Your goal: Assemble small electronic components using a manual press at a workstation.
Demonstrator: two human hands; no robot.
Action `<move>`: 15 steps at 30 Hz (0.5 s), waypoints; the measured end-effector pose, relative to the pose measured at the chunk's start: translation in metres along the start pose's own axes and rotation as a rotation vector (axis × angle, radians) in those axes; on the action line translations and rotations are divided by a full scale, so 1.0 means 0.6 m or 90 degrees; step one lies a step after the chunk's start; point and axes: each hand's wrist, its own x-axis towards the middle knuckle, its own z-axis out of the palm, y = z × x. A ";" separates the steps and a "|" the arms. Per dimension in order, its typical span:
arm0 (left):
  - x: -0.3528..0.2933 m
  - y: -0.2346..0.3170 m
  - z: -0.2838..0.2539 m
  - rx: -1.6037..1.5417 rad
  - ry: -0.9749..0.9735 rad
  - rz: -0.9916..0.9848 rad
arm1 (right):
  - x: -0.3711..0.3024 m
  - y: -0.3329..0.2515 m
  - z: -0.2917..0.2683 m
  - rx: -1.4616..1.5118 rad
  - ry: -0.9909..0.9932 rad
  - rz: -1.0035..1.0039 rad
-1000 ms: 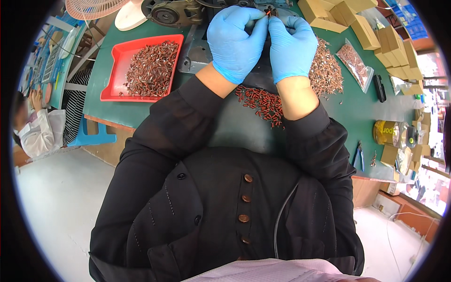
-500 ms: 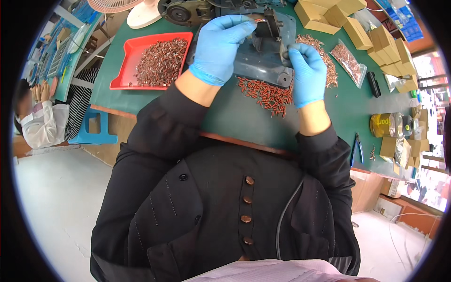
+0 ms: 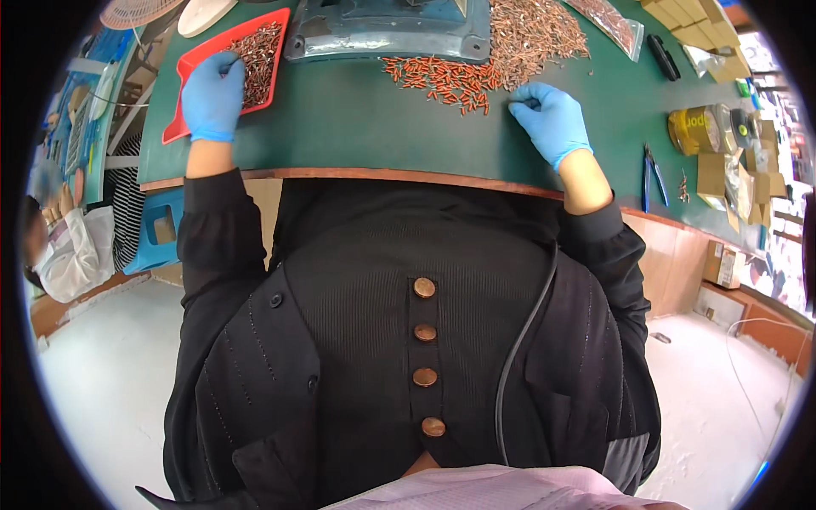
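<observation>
Left hand [image 3: 212, 98] at red tray [image 3: 176, 127], right hand [image 3: 551, 121] well apart

The left's gloved fingers curl over brown-and-silver parts [image 3: 260, 64] in the tray; the right's bend toward its thumb near loose red pieces [image 3: 446, 79] and a copper-coloured heap [image 3: 535, 42]. Whether either grips anything, I cannot tell. A clear bag [image 3: 610, 23] holds copper-coloured pieces.

Small brown-red and silvery parts [image 3: 260, 58] are lying jumbled in a red tray [image 3: 175, 126], left on the green bench [image 3: 357, 127]; short orange-red cylinders [image 3: 438, 78] are lying scattered centrally, adjoining a dense heap of copper-toned pieces [image 3: 537, 38].
</observation>
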 end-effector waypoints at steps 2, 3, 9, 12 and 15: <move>-0.033 0.045 0.024 -0.164 0.001 0.123 | 0.001 -0.003 0.010 -0.084 0.099 -0.017; -0.058 0.095 0.039 -0.192 -0.032 0.214 | 0.000 0.004 0.010 -0.091 0.098 -0.012; -0.156 0.219 0.112 -0.169 -0.118 0.540 | -0.012 0.025 0.004 -0.121 0.007 0.006; -0.154 0.212 0.123 -0.149 -0.129 0.537 | -0.005 0.048 -0.007 -0.001 0.083 0.019; -0.150 0.207 0.118 -0.148 -0.160 0.524 | -0.001 0.042 -0.006 0.007 0.067 0.020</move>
